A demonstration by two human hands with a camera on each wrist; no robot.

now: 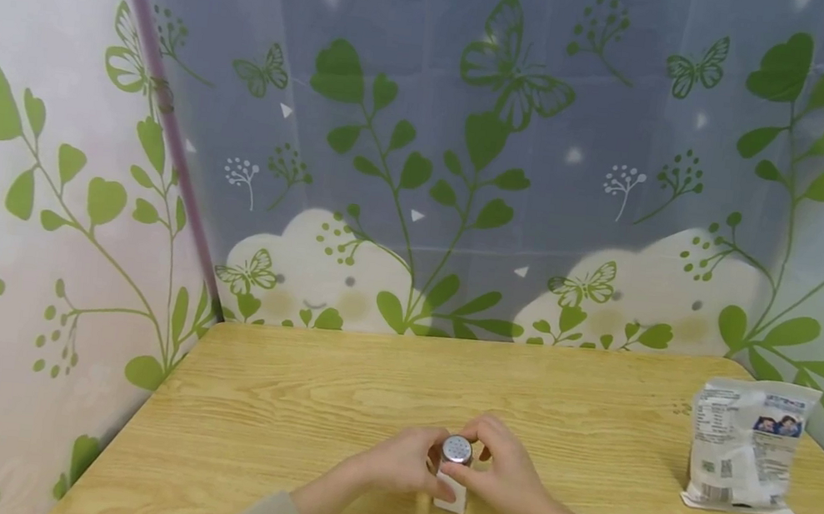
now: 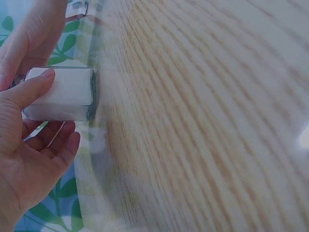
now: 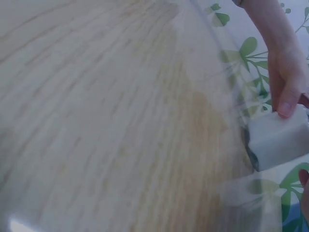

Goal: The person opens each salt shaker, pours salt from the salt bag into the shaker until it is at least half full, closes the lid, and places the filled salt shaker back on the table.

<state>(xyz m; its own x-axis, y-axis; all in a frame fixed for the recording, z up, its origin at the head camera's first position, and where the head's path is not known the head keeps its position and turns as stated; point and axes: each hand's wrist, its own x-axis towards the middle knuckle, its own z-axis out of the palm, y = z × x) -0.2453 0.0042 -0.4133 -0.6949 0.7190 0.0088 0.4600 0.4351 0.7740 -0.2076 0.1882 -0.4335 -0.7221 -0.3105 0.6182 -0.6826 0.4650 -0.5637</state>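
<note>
A square glass shaker (image 1: 450, 502) filled with white contents stands upright near the table's front, its round metal lid (image 1: 457, 449) pierced with small holes. My left hand (image 1: 401, 459) grips the glass body from the left. In the left wrist view the thumb of that hand lies across the shaker (image 2: 65, 94), with several fingers on the other side. From the right, my right hand (image 1: 505, 475) pinches the lid's rim between thumb and fingers. The right wrist view catches the shaker (image 3: 277, 137) at its edge, where most of my right hand is cut off.
A wood-grain table (image 1: 339, 375) lies under both hands. At its right side stands a white printed packet (image 1: 741, 459). Behind the table hangs a curtain (image 1: 411, 123) with green leaves and butterflies, and another patterned sheet (image 1: 49, 194) runs along the left.
</note>
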